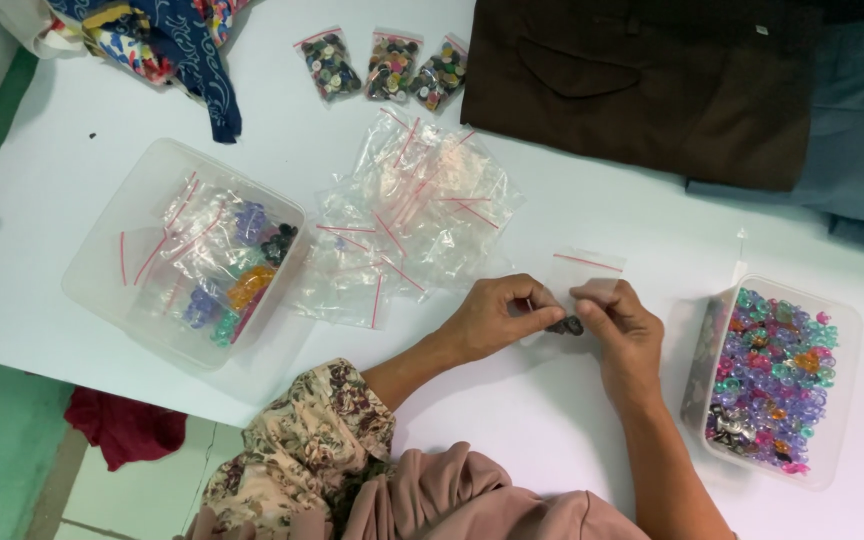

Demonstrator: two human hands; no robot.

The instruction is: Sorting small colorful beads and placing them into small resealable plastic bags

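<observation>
left hand [492, 318] — grip pinched on small bag [586, 272] | right hand [620, 322] — pinching dark buttons [566, 325] at its mouth | three filled bags [384, 66] beyond; empty bags [414, 215] remain

Brown garment [642, 85], patterned blue cloth [167, 45], red rag [124, 425]

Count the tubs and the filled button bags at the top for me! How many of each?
Clear plastic tubs: 2, one on the left and one on the right
Filled button bags at the top: 3
Total: 5
</observation>
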